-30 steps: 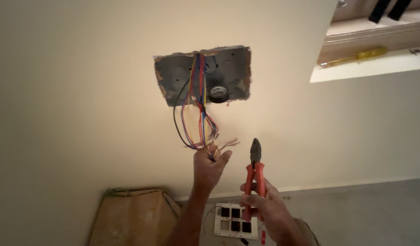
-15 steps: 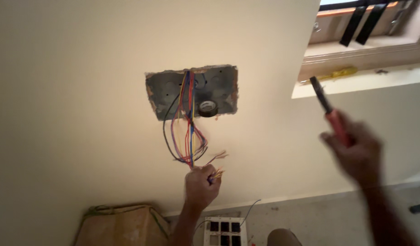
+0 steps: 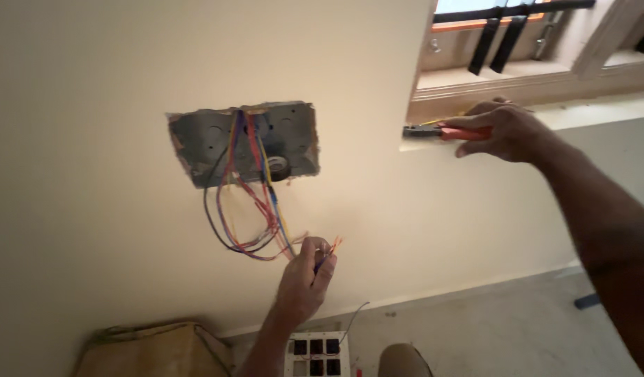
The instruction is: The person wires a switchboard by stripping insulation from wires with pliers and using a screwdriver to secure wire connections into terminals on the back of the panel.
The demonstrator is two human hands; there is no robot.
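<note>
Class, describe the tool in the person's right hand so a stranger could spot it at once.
Start at the window sill on the right of the cream wall. The right hand rests there, holding pliers flat on the ledge. Their red handles and dark jaws pointing left set them apart from the thin yellow tool behind.

You had a cream wall (image 3: 91, 105) in front of you, with a ragged cut-out holding a grey metal box (image 3: 203, 139) sunk into it. Inside the box sat a roll of black tape (image 3: 278, 167). At upper right ran a window sill (image 3: 601, 112), pale and dusty, with the wooden frame (image 3: 608, 42) above it and two black bars (image 3: 495, 38) hanging down beside each other. Below you lay a grey floor (image 3: 489, 335). A white switch plate (image 3: 316, 352) with six dark square openings rested on it, near the wall. Left of the plate stood a brown cardboard box (image 3: 144, 349), close against the wall.
</note>
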